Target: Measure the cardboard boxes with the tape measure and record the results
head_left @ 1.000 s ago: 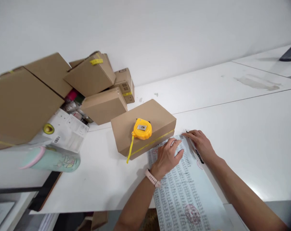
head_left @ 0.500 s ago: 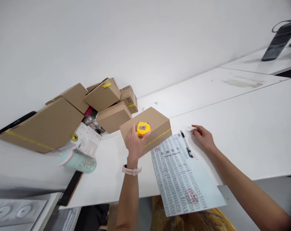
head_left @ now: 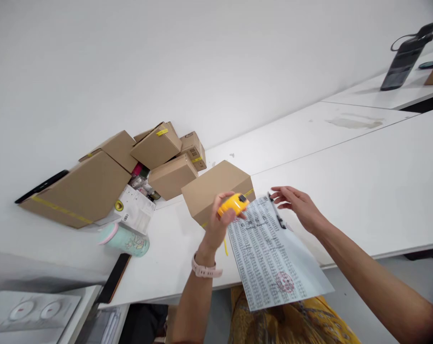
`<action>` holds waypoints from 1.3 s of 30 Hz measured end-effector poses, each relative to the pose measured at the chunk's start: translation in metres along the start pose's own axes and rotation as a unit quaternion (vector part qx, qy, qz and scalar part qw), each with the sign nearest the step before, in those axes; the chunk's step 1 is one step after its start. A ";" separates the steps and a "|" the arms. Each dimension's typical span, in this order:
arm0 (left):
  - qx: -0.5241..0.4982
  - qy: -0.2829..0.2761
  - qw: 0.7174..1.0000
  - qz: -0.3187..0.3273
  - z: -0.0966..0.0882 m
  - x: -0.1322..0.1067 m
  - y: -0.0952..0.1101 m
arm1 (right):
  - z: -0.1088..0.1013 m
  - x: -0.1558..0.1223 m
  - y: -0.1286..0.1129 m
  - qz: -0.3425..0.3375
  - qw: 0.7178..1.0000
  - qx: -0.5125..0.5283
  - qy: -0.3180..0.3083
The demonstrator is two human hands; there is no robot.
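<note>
Where the table point(head_left: 345, 191) ends at its near edge, it is overhung by a printed sheet point(head_left: 264, 265), below which yellow patterned cloth point(head_left: 295, 322) is seen. At the near left, a mint bottle point(head_left: 128, 241) is placed beside a white carton point(head_left: 139, 205). Near the sheet's far left corner, a yellow tape measure point(head_left: 232, 205) is clamped in the left hand point(head_left: 216, 227), enclosed between thumb and fingers, its strap point(head_left: 226, 247) hanging on the near side. To the right, the fingers of the right hand point(head_left: 302, 205) are spread loosely apart at the far end of a pen point(head_left: 280, 220) by the sheet's right edge; whether the pen is touched cannot be told. Just beyond the tape measure, a cardboard box point(head_left: 216, 184) is partly hidden by the left hand. At the far right, a dark bottle point(head_left: 400, 64) is seen.
</note>
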State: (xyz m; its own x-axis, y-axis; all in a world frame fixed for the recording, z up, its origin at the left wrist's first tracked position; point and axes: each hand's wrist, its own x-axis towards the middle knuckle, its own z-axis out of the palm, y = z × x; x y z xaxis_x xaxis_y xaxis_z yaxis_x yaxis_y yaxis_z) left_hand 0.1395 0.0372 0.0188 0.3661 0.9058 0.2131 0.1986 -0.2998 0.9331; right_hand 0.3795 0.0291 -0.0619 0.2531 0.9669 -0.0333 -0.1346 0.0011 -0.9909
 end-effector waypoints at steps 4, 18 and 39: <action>-0.158 -0.111 0.981 -0.033 0.006 -0.031 -0.002 | 0.032 -0.035 -0.045 0.055 0.976 0.014 -0.212; -0.222 -0.029 0.974 -0.023 -0.040 -0.047 -0.017 | 0.094 -0.025 -0.066 0.093 0.932 -0.027 -0.348; -0.187 0.153 0.956 -0.166 -0.221 -0.011 -0.079 | 0.076 0.180 -0.034 -0.021 0.993 -0.113 0.020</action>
State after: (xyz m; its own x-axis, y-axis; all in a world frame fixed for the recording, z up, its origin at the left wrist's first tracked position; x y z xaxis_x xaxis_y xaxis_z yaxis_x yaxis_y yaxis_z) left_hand -0.0811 0.1171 0.0071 0.0440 0.9948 -0.0923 -0.1021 0.0964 0.9901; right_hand 0.3567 0.2222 -0.0243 0.2932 0.9560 0.0087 0.0946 -0.0200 -0.9953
